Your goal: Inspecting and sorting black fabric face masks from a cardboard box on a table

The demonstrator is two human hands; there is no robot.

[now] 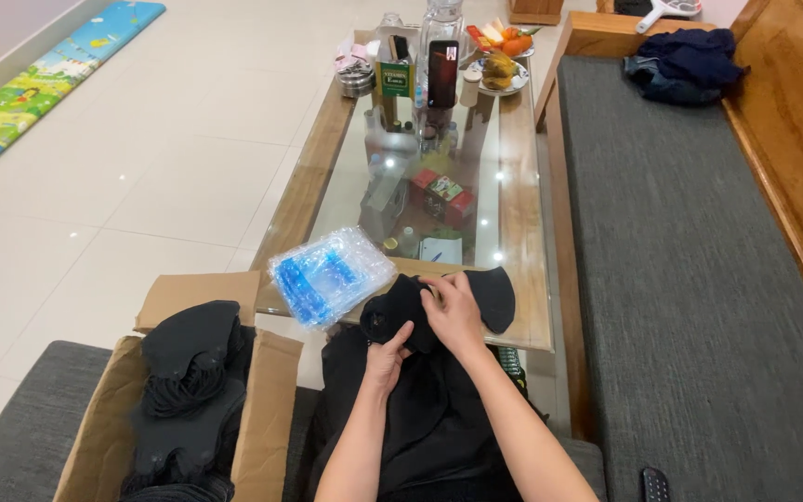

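Nearest the camera, both hands worked one soft black fabric piece [439, 302] at the near edge of the glass tabletop [513, 214], above the person's dark-clothed lap. The left hand [387, 358] pinched the cloth's lower fold between thumb and fingers; the right hand [455, 311] lay on top, fingers curled and pressing into the folded middle. The piece looked limp, matte and rounded, one lobe spreading past the right hand onto the glass. Half off the tabletop's edge as it was, it could probably have slid into the lap if either grip loosened. Left of the tabletop's near corner, the open brown cardboard box [262, 409] held a stack of similar black pieces [188, 372]. On that corner, a pile of clear plastic bags with blue strips [330, 274] overhung the edge and seemed liable to slip floorward if nudged. Farther along the tabletop stood bottles and a fruit plate.
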